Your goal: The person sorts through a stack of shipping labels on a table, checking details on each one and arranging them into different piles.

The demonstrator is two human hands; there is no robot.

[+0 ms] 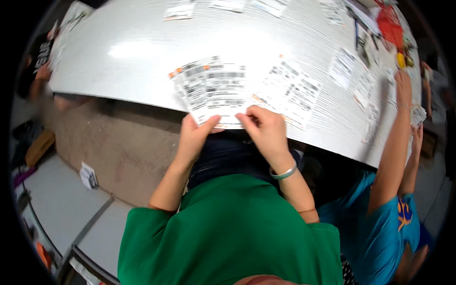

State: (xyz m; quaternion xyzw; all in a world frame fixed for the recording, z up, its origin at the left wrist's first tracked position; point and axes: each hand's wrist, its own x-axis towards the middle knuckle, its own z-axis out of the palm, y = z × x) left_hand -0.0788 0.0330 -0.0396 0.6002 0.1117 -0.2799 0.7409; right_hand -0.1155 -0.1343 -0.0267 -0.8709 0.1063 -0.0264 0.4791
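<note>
A small fan of white printed labels (223, 90) with barcodes and orange corner marks is held at the table's near edge. My left hand (195, 135) grips the fan's lower left, thumb on top. At its lower right corner, my right hand (266, 130) pinches the front label between thumb and bent fingers. More barcode labels (300, 95) lie on the table just beyond my right hand, overlapping one another. The fingers under the labels are hidden.
The white table (118, 71) stretches ahead, with further labels (179, 10) along its far side. At right, a co-worker's arm (392, 137) reaches over scattered labels (343, 66). A red bag (389, 26) lies at the far right. Another person (40, 66) is at the left end.
</note>
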